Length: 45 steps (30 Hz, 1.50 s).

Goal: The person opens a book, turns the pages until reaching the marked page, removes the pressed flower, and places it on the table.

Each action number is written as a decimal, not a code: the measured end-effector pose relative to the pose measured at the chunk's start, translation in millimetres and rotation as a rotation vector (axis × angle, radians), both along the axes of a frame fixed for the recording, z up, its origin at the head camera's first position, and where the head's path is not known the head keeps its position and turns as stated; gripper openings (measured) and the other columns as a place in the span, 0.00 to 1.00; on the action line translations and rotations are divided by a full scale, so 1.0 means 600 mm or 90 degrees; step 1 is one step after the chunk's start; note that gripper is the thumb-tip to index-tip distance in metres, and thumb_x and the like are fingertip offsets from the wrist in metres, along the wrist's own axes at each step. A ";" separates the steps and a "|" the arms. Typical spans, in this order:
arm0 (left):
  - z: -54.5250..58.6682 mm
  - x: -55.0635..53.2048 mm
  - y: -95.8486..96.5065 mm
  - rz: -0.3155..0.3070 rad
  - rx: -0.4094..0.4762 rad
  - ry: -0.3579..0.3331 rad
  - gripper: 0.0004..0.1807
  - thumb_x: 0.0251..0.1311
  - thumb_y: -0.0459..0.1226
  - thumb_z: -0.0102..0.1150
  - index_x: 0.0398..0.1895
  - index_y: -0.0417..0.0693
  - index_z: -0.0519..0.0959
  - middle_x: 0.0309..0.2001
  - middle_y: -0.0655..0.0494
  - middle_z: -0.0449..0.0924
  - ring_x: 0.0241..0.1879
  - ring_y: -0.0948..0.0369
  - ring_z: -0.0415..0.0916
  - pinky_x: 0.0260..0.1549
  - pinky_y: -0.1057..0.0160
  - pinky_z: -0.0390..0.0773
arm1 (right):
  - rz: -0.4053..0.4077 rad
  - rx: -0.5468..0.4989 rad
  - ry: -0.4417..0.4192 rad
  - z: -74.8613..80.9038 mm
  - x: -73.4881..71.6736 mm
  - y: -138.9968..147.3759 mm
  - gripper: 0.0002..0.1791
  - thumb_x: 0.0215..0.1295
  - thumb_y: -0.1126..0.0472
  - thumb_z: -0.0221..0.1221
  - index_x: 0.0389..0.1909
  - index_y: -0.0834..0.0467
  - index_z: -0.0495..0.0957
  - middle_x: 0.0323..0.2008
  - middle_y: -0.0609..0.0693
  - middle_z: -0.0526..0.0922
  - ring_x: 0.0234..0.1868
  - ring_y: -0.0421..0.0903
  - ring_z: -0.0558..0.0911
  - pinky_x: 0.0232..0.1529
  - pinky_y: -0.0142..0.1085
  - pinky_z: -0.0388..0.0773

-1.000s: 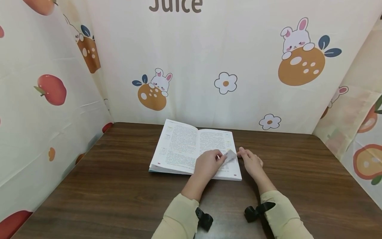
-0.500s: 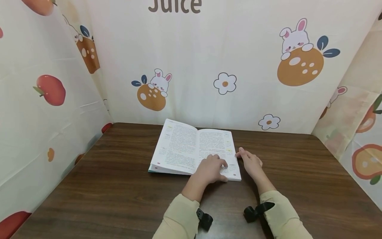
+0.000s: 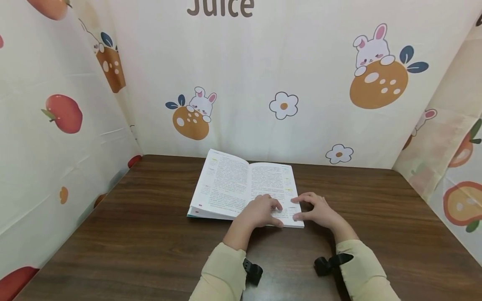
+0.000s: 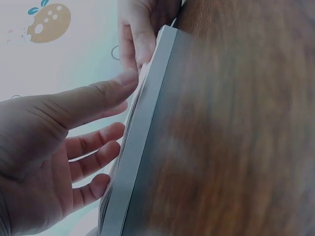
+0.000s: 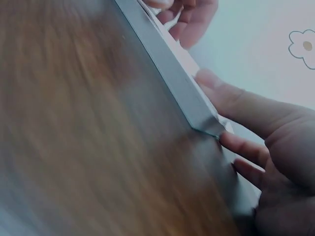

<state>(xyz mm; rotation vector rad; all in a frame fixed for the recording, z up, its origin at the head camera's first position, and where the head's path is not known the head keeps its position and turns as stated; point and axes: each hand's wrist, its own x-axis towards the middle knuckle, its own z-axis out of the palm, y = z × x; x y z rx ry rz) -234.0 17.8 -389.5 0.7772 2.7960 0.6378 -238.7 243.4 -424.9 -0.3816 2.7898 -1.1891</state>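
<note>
An open book [image 3: 229, 179] lies on the brown table, printed pages up. My left hand [image 3: 257, 213] rests on the lower part of the right page, fingers loosely bent and thumb near the bottom edge. In the left wrist view, the left hand's [image 4: 54, 142] fingertips touch the page side along the book's thick edge [image 4: 142, 123]. At the right edge of the same page is my right hand [image 3: 320, 211], thumb and forefinger apart over the paper. In the right wrist view, that hand's [image 5: 275, 142] thumb lies over the page and other fingers meet the book's corner.
The wooden table [image 3: 124, 234] extends around the book. Behind it hangs a pale curtain [image 3: 244, 62] printed with rabbits, fruit and flowers, and similar cloth lines both sides. A black wrist camera [image 3: 254, 271] is strapped at each sleeve.
My left hand has let go of the lifted page corner, which now lies flat, and moved down and left. My right hand has turned inward, with its fingers now over the page edge.
</note>
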 end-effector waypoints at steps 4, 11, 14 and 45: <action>-0.003 0.000 0.002 0.005 0.001 -0.008 0.21 0.41 0.50 0.72 0.40 0.55 0.82 0.41 0.59 0.73 0.39 0.61 0.67 0.40 0.63 0.69 | -0.041 0.007 0.019 -0.003 0.001 -0.011 0.23 0.45 0.46 0.69 0.41 0.52 0.81 0.54 0.60 0.69 0.60 0.64 0.56 0.58 0.65 0.31; -0.004 0.000 0.002 0.011 0.006 -0.011 0.19 0.42 0.49 0.72 0.39 0.55 0.82 0.42 0.59 0.72 0.40 0.60 0.66 0.39 0.62 0.69 | -0.093 -0.001 0.035 -0.008 0.000 -0.020 0.16 0.47 0.46 0.68 0.33 0.52 0.82 0.51 0.59 0.70 0.58 0.63 0.57 0.59 0.63 0.29; -0.005 -0.001 0.002 0.011 0.005 -0.009 0.19 0.42 0.49 0.72 0.39 0.55 0.82 0.43 0.59 0.72 0.41 0.60 0.66 0.40 0.61 0.69 | -0.109 -0.003 0.042 -0.008 -0.001 -0.023 0.15 0.47 0.47 0.69 0.31 0.52 0.82 0.49 0.58 0.71 0.58 0.63 0.58 0.60 0.62 0.29; -0.004 -0.002 0.010 0.166 0.058 0.186 0.12 0.62 0.50 0.52 0.33 0.56 0.80 0.25 0.62 0.78 0.21 0.63 0.70 0.21 0.63 0.67 | -0.298 -0.211 0.056 -0.014 -0.010 -0.040 0.25 0.70 0.44 0.44 0.48 0.62 0.75 0.29 0.56 0.77 0.36 0.47 0.72 0.36 0.34 0.66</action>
